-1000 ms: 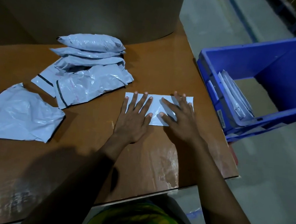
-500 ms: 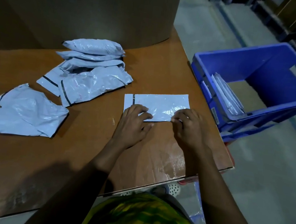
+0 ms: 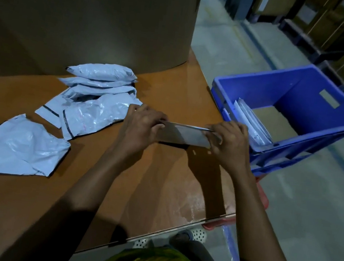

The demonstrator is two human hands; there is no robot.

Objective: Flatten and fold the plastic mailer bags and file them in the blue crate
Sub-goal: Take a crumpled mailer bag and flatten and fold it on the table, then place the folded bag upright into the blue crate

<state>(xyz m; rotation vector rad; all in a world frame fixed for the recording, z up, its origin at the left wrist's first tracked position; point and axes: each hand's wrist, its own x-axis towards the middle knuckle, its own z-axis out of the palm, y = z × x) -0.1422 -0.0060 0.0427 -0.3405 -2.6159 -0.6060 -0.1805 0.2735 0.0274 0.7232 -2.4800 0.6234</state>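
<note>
A folded grey mailer bag (image 3: 184, 135) stands raised on edge just above the brown table (image 3: 159, 183). My left hand (image 3: 141, 126) pinches its left end and my right hand (image 3: 228, 142) pinches its right end. The blue crate (image 3: 303, 86) sits tilted off the table's right side, with several folded mailers (image 3: 253, 123) standing against its near wall. A pile of unfolded grey mailers (image 3: 96, 96) lies at the back left of the table. One crumpled mailer (image 3: 19, 149) lies apart at the left edge.
A large cardboard drum or box (image 3: 90, 14) stands on the back of the table behind the pile. The table's right edge runs close to the crate. Concrete floor and dark pallets (image 3: 310, 39) lie beyond. A red object (image 3: 262, 199) shows under the table's right corner.
Both hands went from pressing flat on the mailer to gripping its near edge, then lifted that edge up so the mailer now stands on edge between them.
</note>
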